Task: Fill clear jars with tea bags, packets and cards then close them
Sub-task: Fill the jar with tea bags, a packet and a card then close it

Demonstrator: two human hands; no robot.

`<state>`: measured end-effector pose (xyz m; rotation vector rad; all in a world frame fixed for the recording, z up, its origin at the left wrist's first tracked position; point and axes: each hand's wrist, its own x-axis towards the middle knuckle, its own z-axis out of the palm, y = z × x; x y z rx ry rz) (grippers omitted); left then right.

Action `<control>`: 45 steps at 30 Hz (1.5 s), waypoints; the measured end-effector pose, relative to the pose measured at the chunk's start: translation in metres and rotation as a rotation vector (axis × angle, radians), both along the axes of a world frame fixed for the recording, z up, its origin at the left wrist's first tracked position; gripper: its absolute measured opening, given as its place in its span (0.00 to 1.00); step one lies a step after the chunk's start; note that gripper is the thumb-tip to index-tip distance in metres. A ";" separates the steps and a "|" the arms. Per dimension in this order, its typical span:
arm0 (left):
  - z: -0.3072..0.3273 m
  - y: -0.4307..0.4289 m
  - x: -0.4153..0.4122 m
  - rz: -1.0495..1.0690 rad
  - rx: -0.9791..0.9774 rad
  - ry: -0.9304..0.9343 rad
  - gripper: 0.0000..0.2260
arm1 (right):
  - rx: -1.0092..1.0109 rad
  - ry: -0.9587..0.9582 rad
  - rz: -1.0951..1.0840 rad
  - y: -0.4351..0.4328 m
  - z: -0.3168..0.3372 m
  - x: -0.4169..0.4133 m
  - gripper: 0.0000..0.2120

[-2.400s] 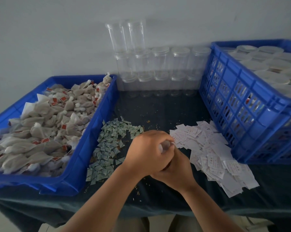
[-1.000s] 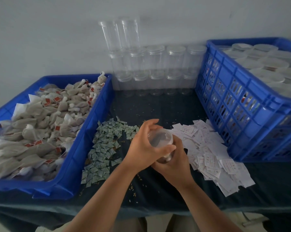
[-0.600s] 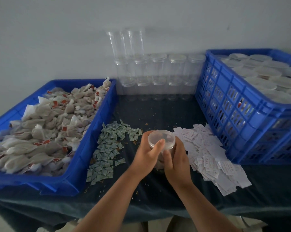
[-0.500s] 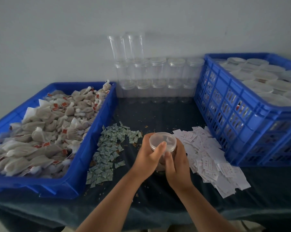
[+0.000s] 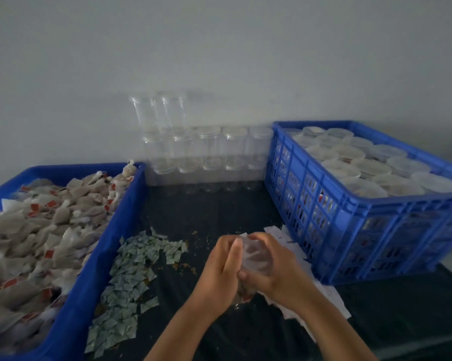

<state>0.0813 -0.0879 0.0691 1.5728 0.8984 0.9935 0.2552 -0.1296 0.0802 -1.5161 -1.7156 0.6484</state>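
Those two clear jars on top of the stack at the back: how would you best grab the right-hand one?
Wrap fingers round the mid-height of the right top jar, coming from the front-right. It stands upright on the lidded jars below, with the wall close behind and its twin tight on the left, so that side looks free.

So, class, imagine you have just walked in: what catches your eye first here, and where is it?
Front and centre, the left hand and right hand grip a clear jar between them. At the right stands a blue crate packed with lidded jars. At the left, a blue tray is heaped with tea bags.
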 end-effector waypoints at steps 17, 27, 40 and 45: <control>0.149 0.074 0.185 -0.126 0.727 0.359 0.13 | 0.537 -0.177 -0.448 -0.071 0.205 0.142 0.22; 0.129 0.095 0.244 -0.234 0.434 0.271 0.21 | 0.344 -0.330 -0.750 0.046 0.280 0.259 0.41; 0.138 0.092 0.262 -0.166 0.617 0.560 0.21 | 0.095 -0.357 -0.907 0.239 0.232 0.374 0.43; 0.135 0.092 0.260 -0.155 0.625 0.487 0.23 | 0.084 -0.469 -0.888 0.256 0.216 0.380 0.42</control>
